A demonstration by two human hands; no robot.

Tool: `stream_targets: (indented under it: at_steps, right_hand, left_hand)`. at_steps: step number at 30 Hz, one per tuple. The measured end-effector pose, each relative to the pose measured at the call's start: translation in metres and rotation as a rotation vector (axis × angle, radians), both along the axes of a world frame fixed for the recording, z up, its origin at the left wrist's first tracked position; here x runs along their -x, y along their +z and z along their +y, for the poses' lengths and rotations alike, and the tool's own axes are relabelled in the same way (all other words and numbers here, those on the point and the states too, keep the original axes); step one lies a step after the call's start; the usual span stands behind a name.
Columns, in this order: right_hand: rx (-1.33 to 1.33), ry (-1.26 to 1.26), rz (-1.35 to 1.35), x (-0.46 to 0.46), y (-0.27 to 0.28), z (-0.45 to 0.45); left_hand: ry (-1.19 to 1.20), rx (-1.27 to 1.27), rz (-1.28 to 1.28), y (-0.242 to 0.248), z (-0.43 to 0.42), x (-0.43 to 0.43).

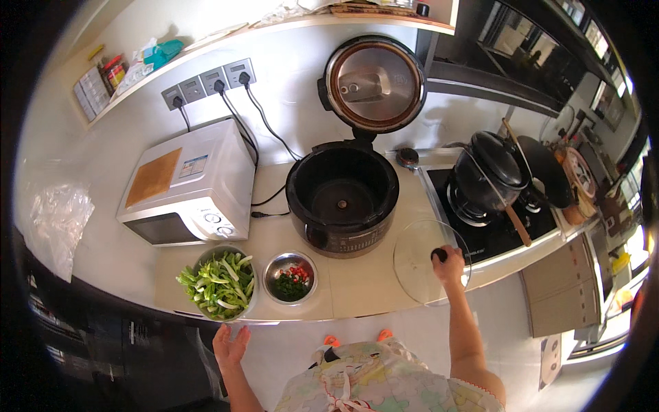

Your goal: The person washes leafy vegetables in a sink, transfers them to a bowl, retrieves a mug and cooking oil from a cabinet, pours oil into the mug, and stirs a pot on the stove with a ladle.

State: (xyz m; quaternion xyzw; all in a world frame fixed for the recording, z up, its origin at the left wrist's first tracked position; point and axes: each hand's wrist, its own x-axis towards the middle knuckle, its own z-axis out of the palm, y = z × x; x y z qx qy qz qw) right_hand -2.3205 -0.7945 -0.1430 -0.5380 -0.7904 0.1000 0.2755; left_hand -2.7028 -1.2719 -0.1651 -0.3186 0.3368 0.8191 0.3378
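My right hand (pixel 449 265) grips the black knob of a clear glass lid (pixel 416 268), which is held over the right part of the counter, close to the hob. Near the counter's front edge, my left hand (pixel 231 344) has its fingers apart and nothing in it. Just beyond it stands a bowl (pixel 253 298) heaped with cut leafy greens (pixel 224 283). Beside that, a steel bowl (pixel 269 288) holds chopped red pieces and chopped green herbs. An electric pressure cooker (pixel 342 234) stands behind, its lid (pixel 378 85) raised; its cavity shows a bare bottom without an inner pot.
A white microwave (pixel 195 170) stands at the left, below wall sockets (pixel 208 83) with plugged cords. On the gas hob (pixel 443 193) sit a lidded black pot (pixel 489 170) and a dark wok (pixel 551 170). A shelf (pixel 288 28) runs above. A cardboard box (pixel 561 291) stands at the right.
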Motion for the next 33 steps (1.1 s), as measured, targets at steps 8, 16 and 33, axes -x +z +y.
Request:
stream_targets:
  at_steps: [8, 16, 33]
  right_hand:
    - [-0.189, 0.338, 0.291, 0.051, 0.174, -0.029]
    - [-0.188, 0.562, 0.051, 0.237, 0.177, 0.039]
    - [-0.175, 0.596, 0.024, 0.263, 0.155, 0.031]
  left_hand:
    - [-0.313, -0.265, 0.109, 0.034, 0.045, -0.067]
    - [-0.386, -0.323, 0.198, 0.012, 0.063, -0.080]
    - [-0.580, -0.198, 0.279, -0.001, 0.047, -0.065]
